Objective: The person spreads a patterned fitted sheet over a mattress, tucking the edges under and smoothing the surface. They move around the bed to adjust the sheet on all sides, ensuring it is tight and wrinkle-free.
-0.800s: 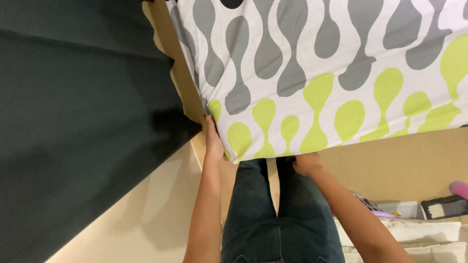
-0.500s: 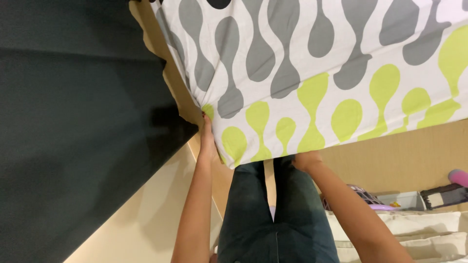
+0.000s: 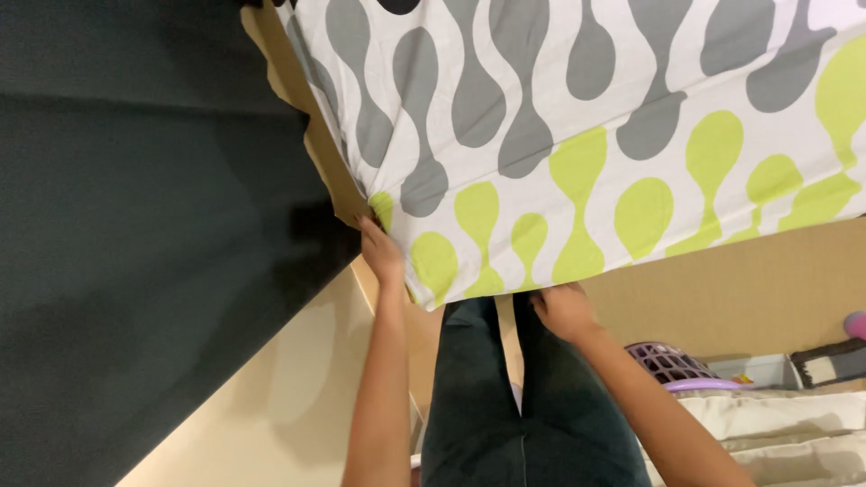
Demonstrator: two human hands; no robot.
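Gripping patterned sheet (image 3: 577,126) at near corner was left hand (image 3: 382,255); right hand (image 3: 564,311) pinched same sheet's near edge. Hands apart, dark trousers (image 3: 505,397) between forearms.

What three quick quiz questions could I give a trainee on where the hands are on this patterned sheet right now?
1. True or false: both hands are at the sheet's lower edge.
2. Which hand is at the sheet's corner: A left hand, B right hand?
3. What colour are the shapes nearest the hands?

Key:
1. True; fingers partly hidden, so grip is unclear.
2. A, at the corner beside the wooden frame.
3. Lime green; grey ones lie farther up.
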